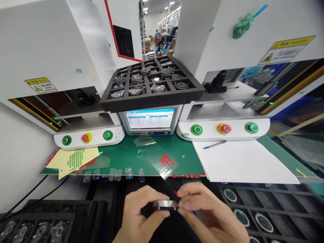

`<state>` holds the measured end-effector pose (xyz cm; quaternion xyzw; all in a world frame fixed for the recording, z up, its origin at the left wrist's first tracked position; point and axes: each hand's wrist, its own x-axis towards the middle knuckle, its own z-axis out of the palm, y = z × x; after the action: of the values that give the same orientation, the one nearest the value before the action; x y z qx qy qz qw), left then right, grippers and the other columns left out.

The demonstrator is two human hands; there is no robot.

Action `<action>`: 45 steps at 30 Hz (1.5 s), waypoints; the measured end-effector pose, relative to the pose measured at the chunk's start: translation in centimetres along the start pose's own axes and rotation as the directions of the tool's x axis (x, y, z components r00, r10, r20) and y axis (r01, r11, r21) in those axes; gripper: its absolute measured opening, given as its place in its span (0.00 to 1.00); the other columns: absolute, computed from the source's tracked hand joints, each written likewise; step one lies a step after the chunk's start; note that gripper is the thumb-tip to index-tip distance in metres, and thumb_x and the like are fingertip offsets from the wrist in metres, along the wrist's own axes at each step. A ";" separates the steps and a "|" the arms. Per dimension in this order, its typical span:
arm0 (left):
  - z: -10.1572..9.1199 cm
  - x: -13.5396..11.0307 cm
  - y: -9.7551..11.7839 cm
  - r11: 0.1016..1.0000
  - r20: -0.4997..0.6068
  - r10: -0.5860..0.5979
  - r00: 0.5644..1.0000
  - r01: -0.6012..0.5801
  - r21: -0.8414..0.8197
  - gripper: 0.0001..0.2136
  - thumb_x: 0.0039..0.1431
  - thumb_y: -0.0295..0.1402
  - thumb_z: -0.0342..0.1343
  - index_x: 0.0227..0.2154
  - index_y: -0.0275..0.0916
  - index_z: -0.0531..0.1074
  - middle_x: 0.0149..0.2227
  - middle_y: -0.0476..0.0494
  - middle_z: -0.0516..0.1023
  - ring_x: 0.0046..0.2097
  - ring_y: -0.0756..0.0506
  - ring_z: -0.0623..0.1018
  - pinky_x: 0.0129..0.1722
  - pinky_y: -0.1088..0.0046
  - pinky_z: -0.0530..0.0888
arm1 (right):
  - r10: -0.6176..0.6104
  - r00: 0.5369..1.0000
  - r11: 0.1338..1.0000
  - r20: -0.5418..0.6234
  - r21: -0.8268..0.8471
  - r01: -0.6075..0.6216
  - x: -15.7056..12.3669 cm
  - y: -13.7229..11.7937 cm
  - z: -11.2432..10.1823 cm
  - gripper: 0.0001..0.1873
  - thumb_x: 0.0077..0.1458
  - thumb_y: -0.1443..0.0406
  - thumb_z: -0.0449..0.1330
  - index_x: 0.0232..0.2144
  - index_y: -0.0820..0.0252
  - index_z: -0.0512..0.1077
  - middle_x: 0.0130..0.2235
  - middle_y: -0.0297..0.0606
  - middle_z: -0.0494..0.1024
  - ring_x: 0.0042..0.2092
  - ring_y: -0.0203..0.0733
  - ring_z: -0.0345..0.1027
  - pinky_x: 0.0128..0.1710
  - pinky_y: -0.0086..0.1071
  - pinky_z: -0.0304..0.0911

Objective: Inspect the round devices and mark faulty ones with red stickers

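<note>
My left hand [143,211] is closed around a small device that looks like a watch case [165,204], gripped between thumb and fingers. It is seen edge-on, with a shiny silver side and a dark body. The fingers of my right hand [205,209] are pinched together at the right end of the case. A small red sticker [176,193] shows at the tip of my right index finger; whether it is held or stuck there I cannot tell. Just beyond my hands, a clear sheet with red stickers [167,160] lies on the green bench [118,158].
A black foam tray [152,99] of round watch parts sits above a monitor [152,119]. Two white presses with buttons [225,128] flank it. Paper [248,162] with a pen [215,144] and a yellow sticker sheet [60,160] lie on the bench. More foam trays [283,206] stand below.
</note>
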<state>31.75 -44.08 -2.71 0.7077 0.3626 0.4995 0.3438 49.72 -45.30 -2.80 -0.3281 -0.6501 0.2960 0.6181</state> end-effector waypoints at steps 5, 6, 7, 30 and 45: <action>1.2 -0.9 -0.1 0.997 -0.142 0.037 0.989 -0.027 0.073 0.07 0.58 0.25 0.62 0.40 0.41 0.78 0.30 0.48 0.81 0.29 0.50 0.78 0.30 0.80 0.74 | -0.053 0.998 0.997 -0.018 -0.064 0.051 -0.2 0.3 0.7 0.18 0.54 0.83 0.57 0.39 0.58 0.71 0.37 0.41 0.76 0.37 0.39 0.75 0.35 0.27 0.74; 1.4 -1.0 -0.1 0.996 -0.170 0.033 0.985 -0.019 0.083 0.07 0.59 0.25 0.62 0.40 0.41 0.77 0.31 0.48 0.80 0.29 0.51 0.77 0.30 0.80 0.74 | -0.061 0.998 0.995 -0.013 -0.074 0.060 -0.3 0.3 0.8 0.19 0.54 0.84 0.56 0.40 0.58 0.70 0.38 0.41 0.75 0.38 0.39 0.75 0.36 0.27 0.74; 1.7 -1.2 -0.1 0.995 -0.200 0.030 0.979 -0.011 0.096 0.07 0.60 0.26 0.61 0.40 0.41 0.77 0.31 0.48 0.80 0.29 0.51 0.77 0.30 0.80 0.74 | -0.064 0.998 0.995 -0.010 -0.077 0.063 -0.3 0.3 0.9 0.19 0.53 0.84 0.56 0.40 0.58 0.70 0.39 0.42 0.75 0.39 0.38 0.75 0.36 0.27 0.74; 0.9 -0.7 -0.1 0.991 -0.141 0.118 0.983 -0.108 0.080 0.08 0.60 0.29 0.62 0.42 0.39 0.77 0.29 0.44 0.80 0.27 0.49 0.76 0.26 0.77 0.74 | -0.052 0.981 0.999 -0.190 -0.009 0.051 0.1 0.1 1.6 0.17 0.51 0.82 0.63 0.37 0.58 0.71 0.34 0.39 0.80 0.37 0.40 0.77 0.37 0.30 0.78; 0.7 -0.5 -0.1 1.000 -0.092 0.016 0.996 -0.016 0.001 0.04 0.61 0.32 0.62 0.38 0.40 0.78 0.26 0.47 0.77 0.25 0.50 0.75 0.25 0.78 0.72 | -0.030 0.998 0.999 -0.050 -0.028 0.028 0.6 -0.8 0.6 0.15 0.54 0.81 0.60 0.36 0.57 0.69 0.36 0.41 0.80 0.34 0.41 0.77 0.34 0.32 0.78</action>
<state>32.28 -44.58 -3.20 0.6868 0.3725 0.5343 0.3225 49.08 -45.36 -1.83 -0.3346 -0.6429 0.2696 0.6341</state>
